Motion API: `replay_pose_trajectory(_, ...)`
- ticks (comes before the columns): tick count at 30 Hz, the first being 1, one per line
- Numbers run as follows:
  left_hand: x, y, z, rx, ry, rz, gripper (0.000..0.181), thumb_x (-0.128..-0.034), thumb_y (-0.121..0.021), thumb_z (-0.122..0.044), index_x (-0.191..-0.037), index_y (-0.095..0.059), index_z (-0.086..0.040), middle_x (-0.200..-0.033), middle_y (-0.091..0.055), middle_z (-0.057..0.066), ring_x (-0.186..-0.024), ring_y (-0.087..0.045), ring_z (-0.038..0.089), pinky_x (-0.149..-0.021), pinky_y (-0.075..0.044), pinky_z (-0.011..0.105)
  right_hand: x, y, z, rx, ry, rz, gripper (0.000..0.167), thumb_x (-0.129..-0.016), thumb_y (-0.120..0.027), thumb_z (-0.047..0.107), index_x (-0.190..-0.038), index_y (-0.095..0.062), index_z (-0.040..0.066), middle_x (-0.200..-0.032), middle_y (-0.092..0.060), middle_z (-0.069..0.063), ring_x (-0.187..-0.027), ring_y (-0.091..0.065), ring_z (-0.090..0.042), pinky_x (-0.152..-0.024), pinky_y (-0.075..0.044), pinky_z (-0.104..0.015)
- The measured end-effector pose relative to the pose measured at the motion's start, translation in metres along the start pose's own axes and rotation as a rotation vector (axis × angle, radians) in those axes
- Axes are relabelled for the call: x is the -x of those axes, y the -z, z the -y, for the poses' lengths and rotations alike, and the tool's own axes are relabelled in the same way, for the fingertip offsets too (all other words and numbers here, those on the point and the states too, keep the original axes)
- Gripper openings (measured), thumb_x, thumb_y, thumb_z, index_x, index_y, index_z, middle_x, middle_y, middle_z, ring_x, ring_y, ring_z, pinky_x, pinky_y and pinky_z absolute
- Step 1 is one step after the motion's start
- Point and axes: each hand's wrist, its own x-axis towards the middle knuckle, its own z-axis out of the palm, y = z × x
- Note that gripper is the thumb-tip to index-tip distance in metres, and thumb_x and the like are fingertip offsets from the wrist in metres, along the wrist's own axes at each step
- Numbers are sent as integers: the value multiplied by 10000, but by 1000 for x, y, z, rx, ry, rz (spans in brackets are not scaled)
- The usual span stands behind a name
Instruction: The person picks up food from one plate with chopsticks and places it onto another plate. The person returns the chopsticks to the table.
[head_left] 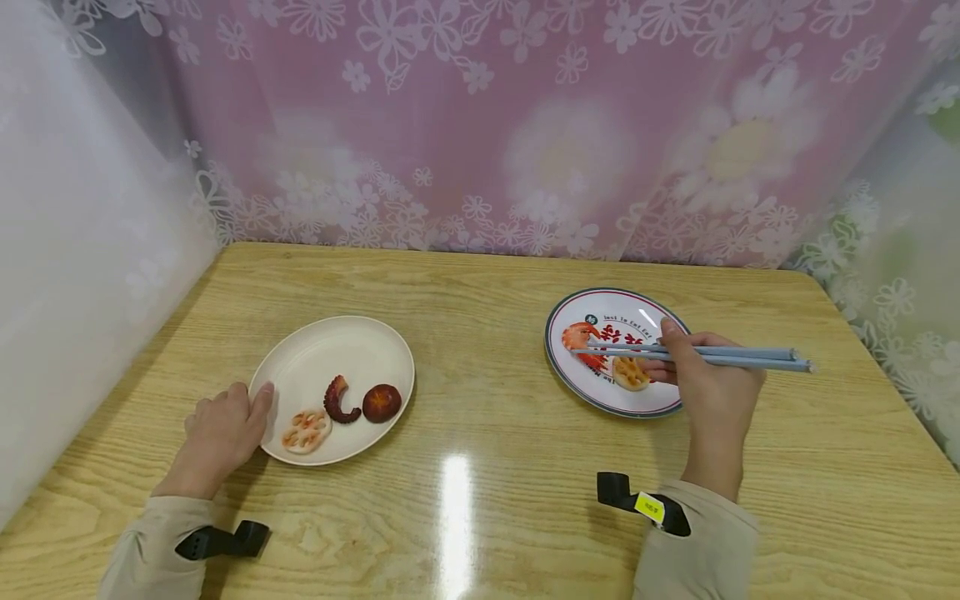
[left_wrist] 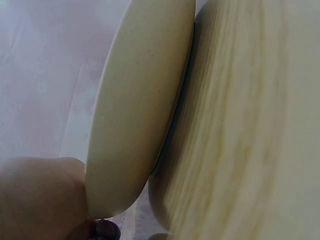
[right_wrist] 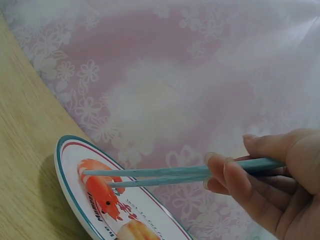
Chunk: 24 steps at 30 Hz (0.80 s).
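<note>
Broadly, a flowered curtain (head_left: 465, 167) is hung along the far edge of the table (head_left: 480, 333). A cream plate (head_left: 322, 354) is set towards the table's left edge, and a smaller printed plate (head_left: 573, 375) towards its far right corner. The hands are held well apart. By the left hand (head_left: 225, 437) the cream plate is held at its rim, the thumb laid over it; how firmly cannot be told. In the right hand (head_left: 716, 387) a pair of chopsticks (head_left: 750, 361) is gripped, their tips brought to the shrimp (head_left: 581, 336) on the printed plate.

The work is judged to be partway: a lotus slice (head_left: 306, 432), a tentacle (head_left: 333, 404) and a mushroom (head_left: 382, 403) are laid on the cream plate, while the shrimp, seemingly not yet lifted, and a browned slice (head_left: 630, 377) are left on the printed one.

Both plates are shown together only from the head. From the right wrist, the tips are seen slightly parted at the shrimp; whether it is pinched cannot be told. From the left wrist, the cream plate's outer wall is shown, its contents hidden.
</note>
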Motion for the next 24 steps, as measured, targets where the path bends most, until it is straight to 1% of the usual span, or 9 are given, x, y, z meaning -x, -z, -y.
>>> replay_pose_trajectory(3,0,0,0,-2,1,1,700,-1045,-171,-448,-1131,-423,200,-1056,-505,405,-989,-434,578,-808,-335,614,-1,-1,-3,1,60,10,358,-799,-787,273,-769,-656,-59,-660,-699,8,-490,-666,-131,-476,-506,-244)
replay_pose_trajectory(6,-1,0,0,-7,0,2,708,-1044,-166,-454,-1131,-423,201,-1049,-508,402,-988,-437,580,-805,-338,615,-1,-2,-5,-2,112,33,349,-798,-792,242,-763,-660,-79,-663,-700,-6,-487,-665,-137,-469,-505,-248)
replay_pose_trajectory(12,-1,1,1,-8,-5,-3,706,-1044,-168,-452,-1116,-431,199,-1029,-515,396,-986,-443,589,-798,-345,618,-2,-6,-7,-54,234,106,252,-788,-802,103,-754,-659,-103,-676,-703,-68,-470,-651,-157,-453,-505,-256)
replay_pose_trajectory(14,-1,1,1,-7,-8,-7,702,-1045,-170,-448,-1115,-432,200,-1030,-516,398,-988,-444,591,-796,-345,619,-2,-7,-8,-37,239,108,227,-790,-801,105,-746,-664,-71,-674,-701,-58,-463,-642,-146,-452,-502,-243)
replay_pose_trajectory(16,-1,1,1,-5,-8,-5,698,-1046,-173,-444,-1115,-430,201,-1033,-513,401,-990,-441,596,-796,-342,621,-3,-7,-9,-13,221,106,229,-793,-801,131,-748,-669,-50,-658,-693,-50,-459,-638,-135,-453,-499,-232)
replay_pose_trajectory(19,-1,0,1,-2,-8,-4,686,-1047,-177,-432,-1123,-428,202,-1048,-509,404,-997,-434,602,-799,-338,624,-5,-10,-14,1,199,96,285,-801,-795,185,-763,-666,-66,-647,-692,-62,-463,-643,-131,-459,-501,-230)
replay_pose_trajectory(21,-1,-1,2,-1,-8,-3,680,-1048,-180,-426,-1132,-427,202,-1061,-505,407,-1004,-430,608,-802,-336,628,-6,-13,-18,-24,211,83,337,-818,-780,200,-768,-652,-108,-653,-694,-67,-465,-646,-135,-456,-500,-235)
replay_pose_trajectory(24,-1,-1,2,0,-5,0,687,-1047,-178,-430,-1147,-424,204,-1073,-501,410,-1010,-426,611,-807,-336,632,-8,-17,-24,-84,275,48,403,-850,-747,224,-759,-620,-148,-664,-698,-69,-459,-648,-150,-442,-496,-250)
